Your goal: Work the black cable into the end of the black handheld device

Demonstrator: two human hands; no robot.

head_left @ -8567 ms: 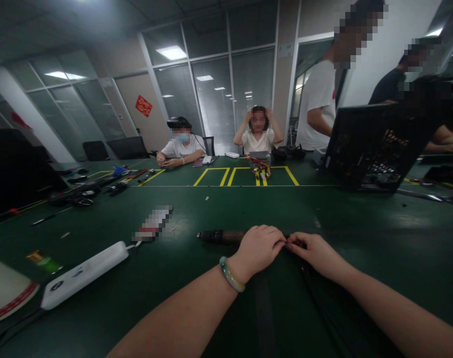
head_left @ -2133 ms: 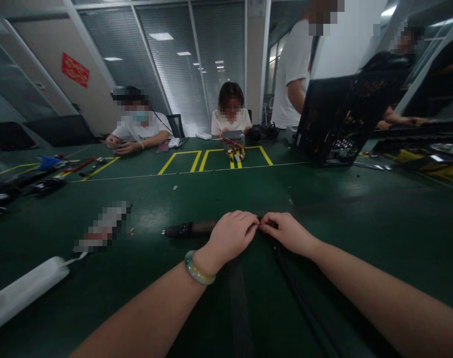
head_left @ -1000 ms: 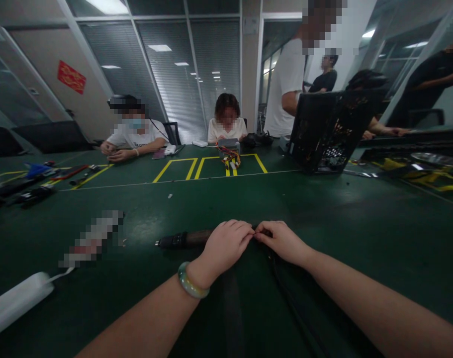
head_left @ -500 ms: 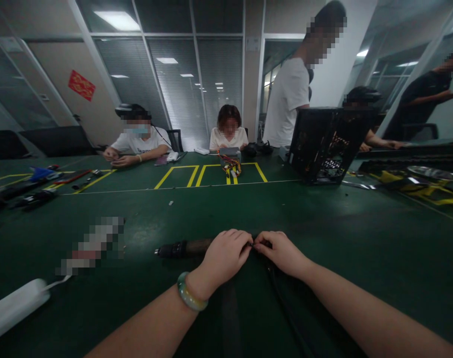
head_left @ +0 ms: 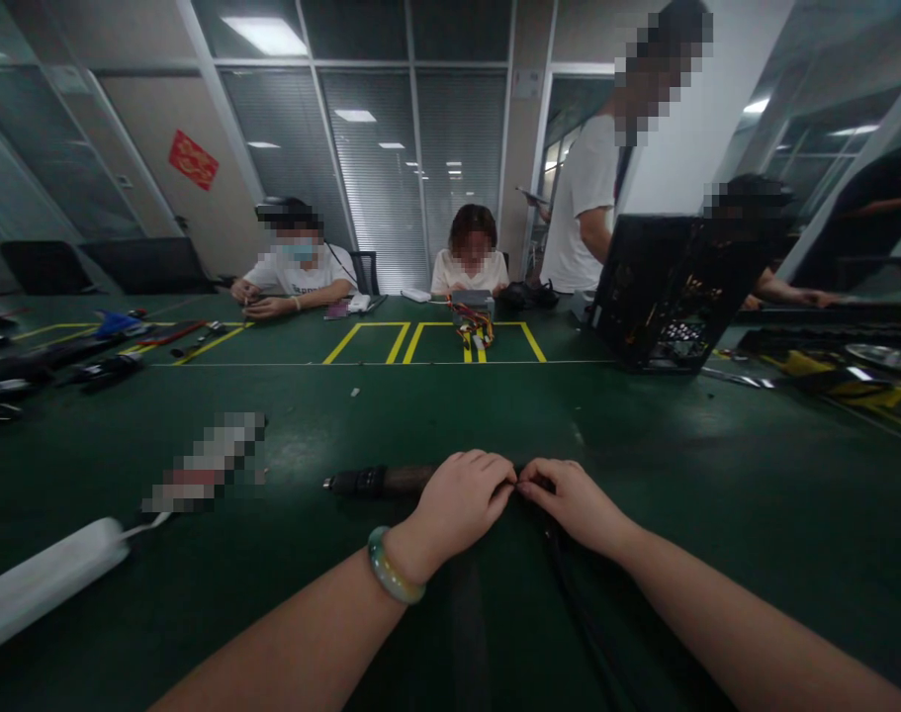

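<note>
On the dark green tabletop (head_left: pixel 435 415), a long white bar with a rounded end (head_left: pixel 49 585) lies at the lower left, a white cable (head_left: pixel 147 525) running from it towards a blurred flat object (head_left: pixel 209 463). Farther back, beside yellow tape lines (head_left: pixel 534 343), sits a grey box (head_left: pixel 472 296) with multicoloured wires (head_left: pixel 478 326); a black computer case (head_left: pixel 658 292) stands to its right, well apart from the hands. A slim cylindrical tool (head_left: pixel 383 483), brown-barrelled with a black front and silvery tip, lies before the person, tip pointing left. The left hand (head_left: pixel 465 494) curls over its rear part, hiding it. The right hand (head_left: pixel 576 504) pinches thumb against fingers near a thin black cord (head_left: pixel 578 598). What either hand's fingertips grip is too small to tell.
</note>
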